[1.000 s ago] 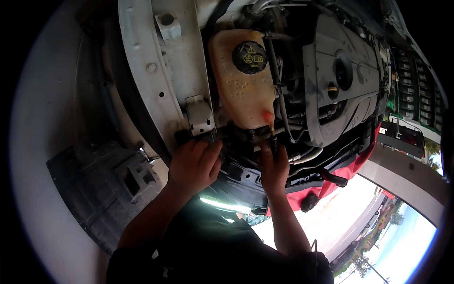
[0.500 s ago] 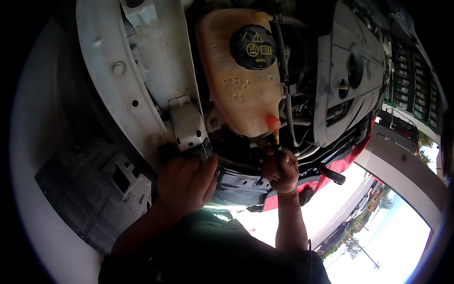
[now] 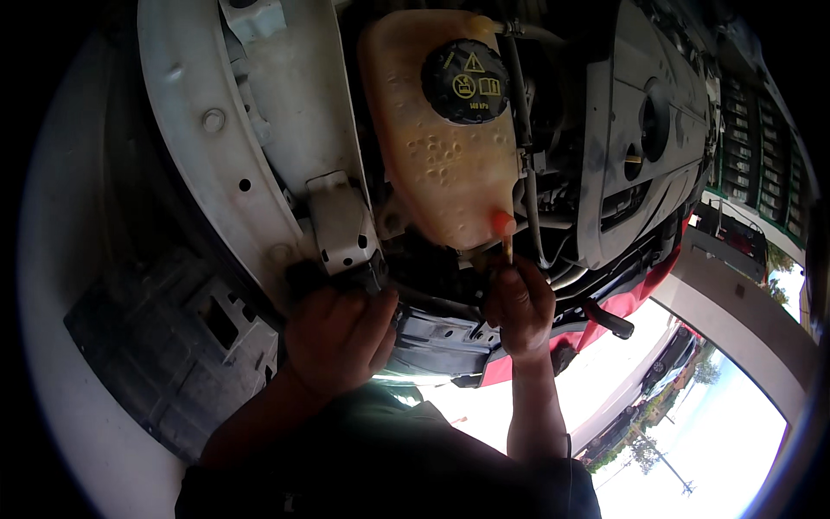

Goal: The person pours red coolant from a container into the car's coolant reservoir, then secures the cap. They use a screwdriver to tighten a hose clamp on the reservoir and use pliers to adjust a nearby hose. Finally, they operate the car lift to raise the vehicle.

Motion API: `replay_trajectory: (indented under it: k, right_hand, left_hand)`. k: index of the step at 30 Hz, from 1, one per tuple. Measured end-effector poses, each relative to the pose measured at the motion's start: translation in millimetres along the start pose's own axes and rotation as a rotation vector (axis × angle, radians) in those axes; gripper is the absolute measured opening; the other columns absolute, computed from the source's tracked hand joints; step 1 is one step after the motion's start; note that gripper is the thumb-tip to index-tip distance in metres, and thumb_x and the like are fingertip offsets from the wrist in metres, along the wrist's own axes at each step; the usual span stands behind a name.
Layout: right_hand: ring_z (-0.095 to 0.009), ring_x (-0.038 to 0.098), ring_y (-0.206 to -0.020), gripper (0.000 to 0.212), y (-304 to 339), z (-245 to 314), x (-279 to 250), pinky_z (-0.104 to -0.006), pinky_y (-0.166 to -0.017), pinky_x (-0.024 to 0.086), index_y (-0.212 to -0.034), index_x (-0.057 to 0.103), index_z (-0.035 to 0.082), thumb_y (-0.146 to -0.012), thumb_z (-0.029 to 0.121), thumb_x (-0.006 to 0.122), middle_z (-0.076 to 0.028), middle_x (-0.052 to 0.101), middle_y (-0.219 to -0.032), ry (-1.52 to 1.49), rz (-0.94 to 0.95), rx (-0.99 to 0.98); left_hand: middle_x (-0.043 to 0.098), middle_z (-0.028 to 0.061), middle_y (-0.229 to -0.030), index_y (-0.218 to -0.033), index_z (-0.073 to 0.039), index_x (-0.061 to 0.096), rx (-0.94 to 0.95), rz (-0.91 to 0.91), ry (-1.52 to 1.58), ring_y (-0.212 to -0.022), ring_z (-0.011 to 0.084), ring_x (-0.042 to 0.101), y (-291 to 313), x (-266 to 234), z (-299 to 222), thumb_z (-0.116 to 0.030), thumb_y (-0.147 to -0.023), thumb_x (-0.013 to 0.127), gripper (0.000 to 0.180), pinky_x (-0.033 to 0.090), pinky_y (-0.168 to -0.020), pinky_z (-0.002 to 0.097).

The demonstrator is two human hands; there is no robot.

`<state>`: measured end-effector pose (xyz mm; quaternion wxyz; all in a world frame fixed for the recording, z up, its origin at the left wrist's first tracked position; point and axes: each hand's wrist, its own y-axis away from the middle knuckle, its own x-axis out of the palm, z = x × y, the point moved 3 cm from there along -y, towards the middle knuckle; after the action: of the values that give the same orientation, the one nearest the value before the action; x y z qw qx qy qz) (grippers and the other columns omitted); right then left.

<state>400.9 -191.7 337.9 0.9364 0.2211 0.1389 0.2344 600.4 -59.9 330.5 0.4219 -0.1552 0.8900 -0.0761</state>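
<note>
A yellowed, translucent coolant tank fills the upper middle, topped by a black round cap. A red plug-like piece shows at its lower right corner. Just below that piece, my right hand is closed, thumb and fingers pinched round a thin tan stem; its lower end is hidden in the grip. My left hand lies with curled fingers beside a pale metal bracket, at a dark edge below it. Whatever those fingers grip is hidden from view.
On the left runs a pale body panel with bolts and holes, and under it a dark plastic panel. To the right are hoses and a grey engine cover. A red body edge curves past my right arm.
My right hand has turned and shifted slightly up and right, its thumb now nearer the tan stem. My left hand stays almost where it was. The view has shifted a little.
</note>
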Motion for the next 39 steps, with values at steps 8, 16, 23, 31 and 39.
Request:
replay_trajectory:
  k: [8,16,23,31,39]
  right_hand:
    - [-0.005,0.031,-0.040,0.040,6.3,-10.5,-20.0,-0.0224,-0.038,0.025,-0.107,0.057,-0.009,-0.103,0.028,0.043,0.001,0.039,-0.052,-0.414,0.110,-0.019]
    - [-0.004,0.031,-0.041,0.039,8.2,2.6,-2.5,-0.0215,-0.039,0.025,-0.104,0.061,-0.004,-0.104,0.029,0.040,0.003,0.038,-0.052,-0.084,-0.011,-0.046]
    - [-0.003,0.035,-0.048,0.045,4.9,-0.9,1.9,-0.0203,-0.045,0.026,-0.095,0.064,0.001,-0.105,0.034,0.035,0.004,0.045,-0.058,0.135,-0.140,0.011]
    - [-0.007,0.044,-0.056,0.046,7.2,-9.9,5.9,-0.0227,-0.052,0.035,-0.088,0.062,0.002,-0.105,0.036,0.036,0.000,0.051,-0.065,0.135,-0.269,-0.074]
    - [-0.017,0.050,-0.064,0.041,11.7,1.7,23.7,-0.0286,-0.060,0.041,-0.086,0.056,0.000,-0.104,0.034,0.042,-0.010,0.056,-0.071,0.510,-0.475,-0.055]
  left_hand:
    - [0.054,0.0069,-0.080,-0.105,-0.006,0.065,-0.005,0.027,0.006,-0.064,0.0231,0.051,1.5,-0.1,-2.5,-0.013,-0.070,0.065,0.036,0.044,-0.053,0.0359]
    - [0.054,0.0091,-0.082,-0.108,-0.005,0.063,0.031,-0.072,0.012,-0.063,0.0240,0.052,0.7,1.5,-2.4,-0.012,-0.070,0.065,0.039,0.045,-0.052,0.0360]
    - [0.053,0.0099,-0.076,-0.102,-0.003,0.065,0.003,-0.074,0.057,-0.064,0.0273,0.053,-2.6,-2.3,-3.3,-0.005,-0.070,0.061,0.033,0.043,-0.055,0.0385]
    - [0.057,0.0104,-0.080,-0.105,-0.005,0.064,-0.013,-0.002,0.067,-0.065,0.0282,0.054,-1.0,-4.3,-4.6,-0.010,-0.069,0.063,0.036,0.044,-0.056,0.0400]
    - [0.054,0.0051,-0.079,-0.104,-0.009,0.065,-0.011,0.007,0.036,-0.064,0.0226,0.052,-0.2,-2.1,0.5,-0.019,-0.068,0.067,0.037,0.044,-0.054,0.0360]
